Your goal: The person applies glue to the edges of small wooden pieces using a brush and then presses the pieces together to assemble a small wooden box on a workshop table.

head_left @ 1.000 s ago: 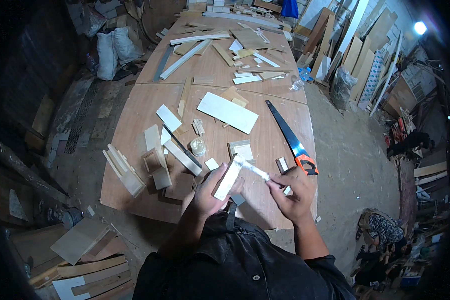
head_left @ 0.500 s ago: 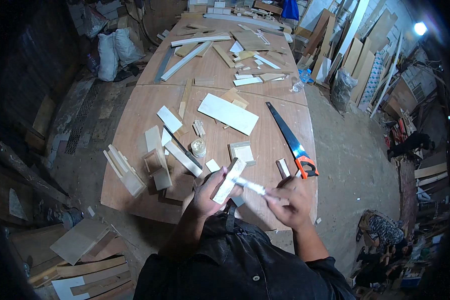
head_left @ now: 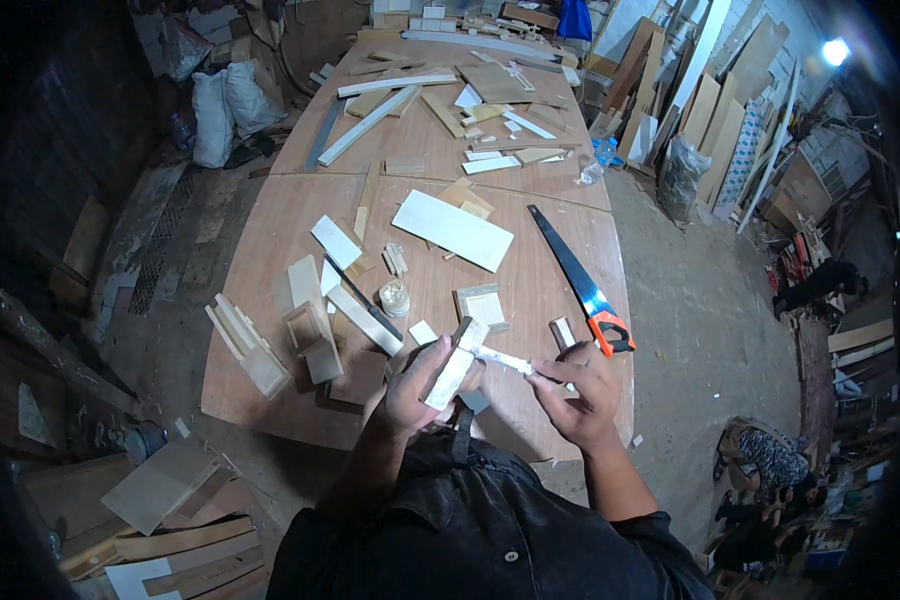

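My left hand [head_left: 410, 390] is closed around a small wooden block [head_left: 453, 373], tilted toward me, its upper face smeared white. In my right hand [head_left: 578, 395], pinched between the fingers, is a thin white-coated stick [head_left: 508, 361]. Its far end touches or overlaps the right edge of the block. Beyond my left hand stands a small open jar [head_left: 395, 298] with pale contents. A framed square wooden piece [head_left: 483, 307] lies just past the block. Close to my right hand is a short wood piece [head_left: 564, 332].
A handsaw [head_left: 578, 272] with an orange handle lies on the right of the table [head_left: 310, 215]. Joined wooden pieces [head_left: 312, 325] and a white board [head_left: 453, 231] lie on it, with offcuts farther back. Another person [head_left: 765, 455] is low at the right, beside the floor clutter.
The stick was blurred by motion and now shows sharply, its right end slightly higher. My right hand has shifted a little; my left hand still holds the block.
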`<state>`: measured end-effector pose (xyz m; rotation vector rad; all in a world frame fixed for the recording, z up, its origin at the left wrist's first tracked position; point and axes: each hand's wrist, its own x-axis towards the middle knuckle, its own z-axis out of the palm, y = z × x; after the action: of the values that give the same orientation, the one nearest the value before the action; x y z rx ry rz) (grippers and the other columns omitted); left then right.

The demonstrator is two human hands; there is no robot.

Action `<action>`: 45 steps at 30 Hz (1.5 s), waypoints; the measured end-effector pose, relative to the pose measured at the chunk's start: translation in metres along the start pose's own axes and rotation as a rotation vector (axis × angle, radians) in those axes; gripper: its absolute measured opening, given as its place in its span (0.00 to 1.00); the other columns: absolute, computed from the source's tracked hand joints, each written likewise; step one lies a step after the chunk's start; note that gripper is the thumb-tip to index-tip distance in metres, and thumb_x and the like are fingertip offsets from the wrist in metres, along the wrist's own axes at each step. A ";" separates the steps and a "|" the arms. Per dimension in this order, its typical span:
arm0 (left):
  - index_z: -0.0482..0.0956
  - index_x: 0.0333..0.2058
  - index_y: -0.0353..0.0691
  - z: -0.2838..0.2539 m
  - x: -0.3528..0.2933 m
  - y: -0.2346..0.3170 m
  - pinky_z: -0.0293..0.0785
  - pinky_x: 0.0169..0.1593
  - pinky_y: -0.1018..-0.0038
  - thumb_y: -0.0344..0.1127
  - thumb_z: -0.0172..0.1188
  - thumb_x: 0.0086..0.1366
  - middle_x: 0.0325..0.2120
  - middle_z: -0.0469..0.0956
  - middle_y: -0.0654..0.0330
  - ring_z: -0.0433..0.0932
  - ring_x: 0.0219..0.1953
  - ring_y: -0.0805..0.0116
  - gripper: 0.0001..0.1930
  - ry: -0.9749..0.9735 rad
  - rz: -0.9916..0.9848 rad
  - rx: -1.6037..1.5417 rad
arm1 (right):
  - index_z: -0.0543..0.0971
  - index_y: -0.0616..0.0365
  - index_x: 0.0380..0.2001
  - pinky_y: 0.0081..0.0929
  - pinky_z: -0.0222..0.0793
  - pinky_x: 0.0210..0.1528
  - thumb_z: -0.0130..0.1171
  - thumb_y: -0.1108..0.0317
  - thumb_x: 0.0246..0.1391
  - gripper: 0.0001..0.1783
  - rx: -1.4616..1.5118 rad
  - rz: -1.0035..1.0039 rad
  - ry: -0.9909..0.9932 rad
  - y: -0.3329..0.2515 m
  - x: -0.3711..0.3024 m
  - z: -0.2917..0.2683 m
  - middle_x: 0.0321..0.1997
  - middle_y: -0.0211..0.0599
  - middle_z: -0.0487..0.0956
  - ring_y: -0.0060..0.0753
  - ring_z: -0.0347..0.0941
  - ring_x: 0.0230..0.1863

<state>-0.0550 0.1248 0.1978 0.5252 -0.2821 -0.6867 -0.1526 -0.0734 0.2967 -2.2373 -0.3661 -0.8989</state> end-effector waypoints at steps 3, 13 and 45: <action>0.71 0.44 0.26 0.006 0.000 0.004 0.72 0.38 0.75 0.30 0.35 0.76 0.30 0.75 0.57 0.73 0.32 0.72 0.16 -0.141 0.021 0.131 | 0.84 0.63 0.34 0.24 0.62 0.25 0.73 0.76 0.39 0.14 -0.027 0.011 0.012 -0.002 0.002 -0.002 0.24 0.36 0.74 0.29 0.69 0.24; 0.65 0.26 0.37 0.037 0.008 0.016 0.56 0.33 0.73 0.42 0.25 0.76 0.19 0.60 0.64 0.57 0.22 0.71 0.24 -0.149 -0.043 0.169 | 0.84 0.65 0.36 0.23 0.63 0.27 0.69 0.77 0.44 0.12 0.121 0.177 0.023 -0.004 -0.004 -0.006 0.25 0.38 0.76 0.30 0.71 0.25; 0.72 0.51 0.28 0.012 -0.001 -0.007 0.70 0.37 0.82 0.43 0.37 0.76 0.35 0.78 0.56 0.76 0.36 0.74 0.22 0.090 -0.065 -0.007 | 0.84 0.64 0.36 0.26 0.66 0.27 0.65 0.76 0.46 0.11 0.035 0.136 0.051 -0.005 -0.002 0.008 0.24 0.39 0.77 0.35 0.73 0.24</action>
<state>-0.0648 0.1166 0.2034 0.5590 -0.1783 -0.7247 -0.1529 -0.0645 0.2937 -2.1744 -0.2024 -0.8689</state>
